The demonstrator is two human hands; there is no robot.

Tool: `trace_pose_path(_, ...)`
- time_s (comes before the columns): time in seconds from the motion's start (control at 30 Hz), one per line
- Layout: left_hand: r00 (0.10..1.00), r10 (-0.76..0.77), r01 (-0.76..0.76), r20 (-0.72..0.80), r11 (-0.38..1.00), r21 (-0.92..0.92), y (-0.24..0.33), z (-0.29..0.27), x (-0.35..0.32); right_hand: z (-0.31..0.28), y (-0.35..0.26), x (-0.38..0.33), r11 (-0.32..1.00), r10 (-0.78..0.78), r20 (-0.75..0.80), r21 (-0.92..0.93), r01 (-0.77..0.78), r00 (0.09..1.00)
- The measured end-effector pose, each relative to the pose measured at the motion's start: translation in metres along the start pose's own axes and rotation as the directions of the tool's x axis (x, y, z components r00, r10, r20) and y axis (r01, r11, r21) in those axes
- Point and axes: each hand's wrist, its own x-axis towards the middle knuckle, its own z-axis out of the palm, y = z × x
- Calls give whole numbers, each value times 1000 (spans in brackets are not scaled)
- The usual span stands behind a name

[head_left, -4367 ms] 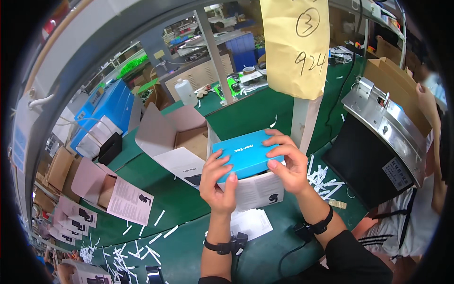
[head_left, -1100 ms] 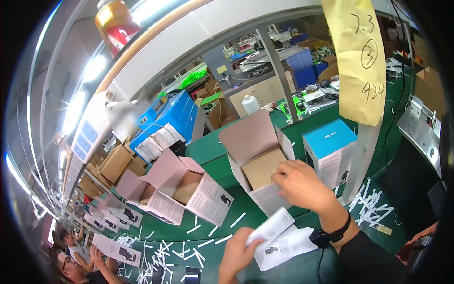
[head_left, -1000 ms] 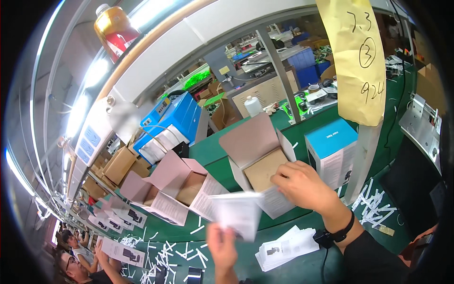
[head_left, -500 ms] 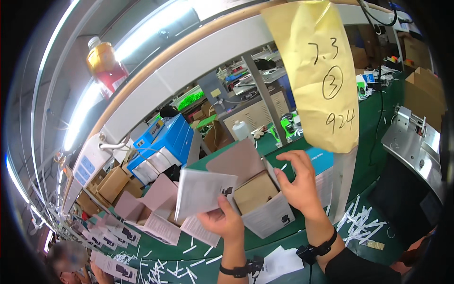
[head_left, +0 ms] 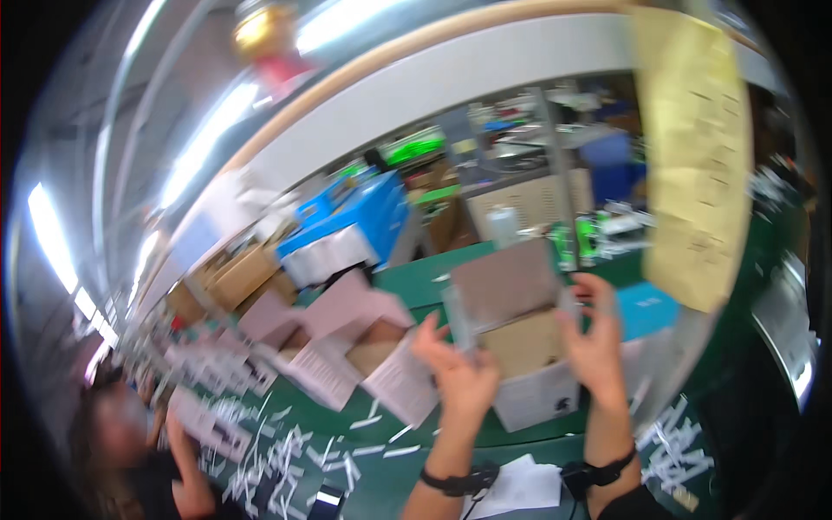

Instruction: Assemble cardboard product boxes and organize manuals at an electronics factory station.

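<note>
The left hand (head_left: 459, 368), fingers loosely spread, and the right hand (head_left: 595, 342), fingers half curled and parted, flank the open white carton (head_left: 539, 403) on the green tabletop (head_left: 381, 490); blur hides any contact; its mouth faces up, lid flap (head_left: 507, 282) raised at the far side, long axis unclear; brown card (head_left: 523, 342) lies inside; leftward, two pinkish cartons (head_left: 402, 390) stand open, brown inside; rightward, a teal-topped carton (head_left: 646, 312)

nr op. bxs (head_left: 537, 400) x3 | blue-top bx (head_left: 648, 312) x1 | hands (head_left: 471, 379) x2 | wrist straps (head_left: 452, 482) x2 | yel. sheet (head_left: 696, 165) x1
</note>
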Motion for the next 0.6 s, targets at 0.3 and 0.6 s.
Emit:
trace_pose_path(0.3, 899, -257, 306, 354, 948, -90, 18, 20, 12, -40, 70, 18, 995, -10, 67, -102, 17, 998)
trace_pose_path(0.6, 982, 56, 19, 182, 922, -386, -16, 41, -2, -30, 96, 22, 999, 44, 11, 8, -44, 999)
